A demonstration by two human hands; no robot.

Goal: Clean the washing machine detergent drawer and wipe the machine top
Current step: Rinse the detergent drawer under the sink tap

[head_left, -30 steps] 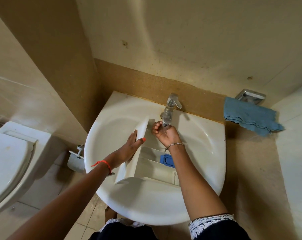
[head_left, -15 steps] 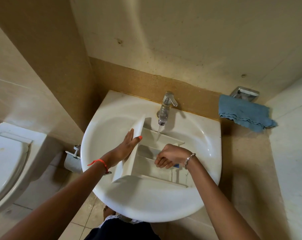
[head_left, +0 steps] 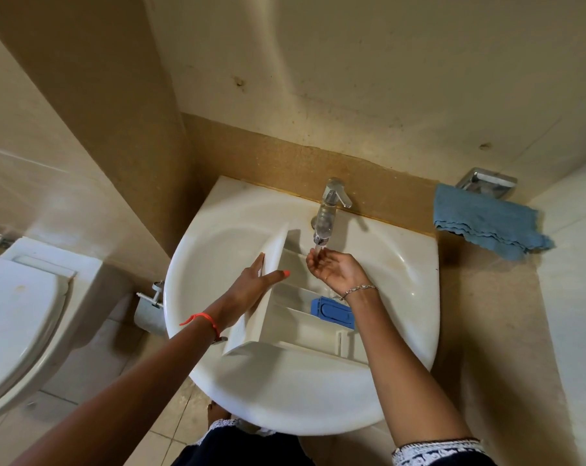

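Where the left hand (head_left: 251, 287) meets the white plastic detergent drawer (head_left: 305, 327), we find it clamped on the drawer's tall front panel, with the thumb on the inner face and the fingers behind. The right hand (head_left: 338, 269) holds nothing. It is cupped palm up with relaxed fingers beneath the spout, and a thin stream of water (head_left: 319, 245) lands on its fingertips. The two hands are apart, with the panel's upper end between them. We note a thin orange band (head_left: 200, 319) on the left wrist and a silver chain bracelet (head_left: 358, 289) on the right.

The drawer lies in the white ceramic wash basin (head_left: 217, 257) with its compartments facing up. A blue plastic insert (head_left: 333, 312) sits in one compartment, just below the right wrist. The chrome lever tap (head_left: 332, 210) stands at the basin's back rim.

To the right, well apart from the basin, a blue scalloped-edge cloth (head_left: 486, 227) hangs from a chrome wall holder (head_left: 486, 181). To the left we record a white toilet (head_left: 22, 314) with its lid down. A metal toilet-roll holder (head_left: 147, 307) sits between the toilet and the basin.
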